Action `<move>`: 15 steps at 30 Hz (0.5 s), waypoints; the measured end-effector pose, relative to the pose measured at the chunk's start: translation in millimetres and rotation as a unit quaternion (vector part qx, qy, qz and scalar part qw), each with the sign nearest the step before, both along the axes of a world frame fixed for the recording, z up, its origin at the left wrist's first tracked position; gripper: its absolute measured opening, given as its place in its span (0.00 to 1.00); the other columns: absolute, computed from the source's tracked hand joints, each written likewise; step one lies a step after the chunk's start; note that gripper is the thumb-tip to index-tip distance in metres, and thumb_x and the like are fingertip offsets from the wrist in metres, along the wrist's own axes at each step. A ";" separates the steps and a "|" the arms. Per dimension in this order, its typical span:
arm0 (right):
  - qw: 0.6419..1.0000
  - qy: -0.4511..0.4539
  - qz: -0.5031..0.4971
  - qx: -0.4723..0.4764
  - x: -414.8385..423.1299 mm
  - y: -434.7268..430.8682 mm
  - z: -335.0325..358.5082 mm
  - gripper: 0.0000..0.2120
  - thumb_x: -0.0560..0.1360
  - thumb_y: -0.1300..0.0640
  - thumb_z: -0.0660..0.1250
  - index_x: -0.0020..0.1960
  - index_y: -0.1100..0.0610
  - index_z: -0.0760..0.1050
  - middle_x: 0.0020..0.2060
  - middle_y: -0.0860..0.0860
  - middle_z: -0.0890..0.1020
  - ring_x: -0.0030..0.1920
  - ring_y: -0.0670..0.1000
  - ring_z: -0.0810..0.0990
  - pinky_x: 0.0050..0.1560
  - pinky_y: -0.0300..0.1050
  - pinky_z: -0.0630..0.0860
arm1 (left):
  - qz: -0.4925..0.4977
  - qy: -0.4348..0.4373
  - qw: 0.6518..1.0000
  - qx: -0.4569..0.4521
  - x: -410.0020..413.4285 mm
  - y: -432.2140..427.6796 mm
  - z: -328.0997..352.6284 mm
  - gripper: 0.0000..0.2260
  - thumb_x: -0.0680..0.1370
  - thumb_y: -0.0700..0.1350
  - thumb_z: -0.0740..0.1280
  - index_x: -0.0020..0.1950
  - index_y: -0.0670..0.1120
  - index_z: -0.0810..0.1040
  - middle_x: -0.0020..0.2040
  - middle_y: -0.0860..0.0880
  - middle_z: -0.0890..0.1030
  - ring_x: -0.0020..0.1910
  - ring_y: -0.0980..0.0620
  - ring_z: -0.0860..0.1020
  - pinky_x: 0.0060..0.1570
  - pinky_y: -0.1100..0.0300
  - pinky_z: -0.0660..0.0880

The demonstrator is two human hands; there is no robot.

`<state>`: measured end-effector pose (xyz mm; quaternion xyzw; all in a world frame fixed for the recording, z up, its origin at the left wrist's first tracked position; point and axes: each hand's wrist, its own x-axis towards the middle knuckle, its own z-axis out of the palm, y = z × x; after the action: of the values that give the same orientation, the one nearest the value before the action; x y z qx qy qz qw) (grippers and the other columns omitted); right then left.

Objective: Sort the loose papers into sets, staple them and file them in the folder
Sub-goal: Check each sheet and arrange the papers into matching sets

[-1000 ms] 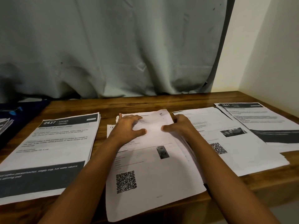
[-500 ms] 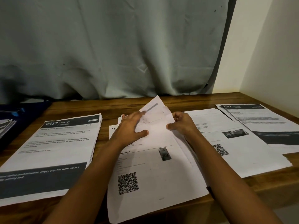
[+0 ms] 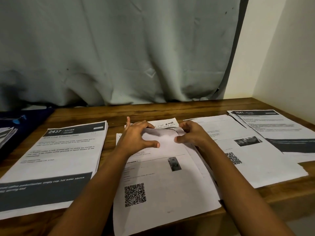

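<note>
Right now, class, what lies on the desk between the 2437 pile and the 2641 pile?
In the head view, two QR-code piles: the middle pile, and the right pile beside it.

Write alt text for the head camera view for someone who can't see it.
Two bare hands work on the middle pile of printed sheets on a wooden table: the left hand presses its top sheet while the right hand pinches that sheet's folded-over far edge. More paper stacks lie either side; a grey curtain hangs behind.
</note>
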<state>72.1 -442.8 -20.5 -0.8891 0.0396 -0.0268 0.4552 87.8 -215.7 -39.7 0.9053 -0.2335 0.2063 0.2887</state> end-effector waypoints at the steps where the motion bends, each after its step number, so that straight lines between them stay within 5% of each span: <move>1: 1.000 0.007 0.003 -0.003 0.4 0.4 -1.4 0.28 0.64 0.56 0.79 0.61 0.51 0.71 0.56 0.47 0.77 0.55 0.53 0.77 0.53 0.48 0.77 | -0.007 0.005 1.000 -0.003 -0.5 0.0 0.8 0.30 0.62 0.68 0.72 0.58 0.52 0.77 0.59 0.54 0.79 0.63 0.54 0.73 0.72 0.50 0.34; 15: 0.996 0.004 0.000 0.086 -1.3 6.6 5.7 0.33 0.65 0.63 0.78 0.64 0.52 0.65 0.55 0.48 0.75 0.55 0.52 0.76 0.52 0.48 0.78 | -0.012 0.045 0.999 -0.018 0.2 1.9 -1.8 0.31 0.62 0.73 0.68 0.57 0.55 0.77 0.59 0.56 0.79 0.63 0.54 0.73 0.75 0.47 0.38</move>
<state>70.8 -436.2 -14.8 -0.8467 0.0439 -0.0195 0.5299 87.9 -213.8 -41.5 0.9055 -0.2270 0.1659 0.3178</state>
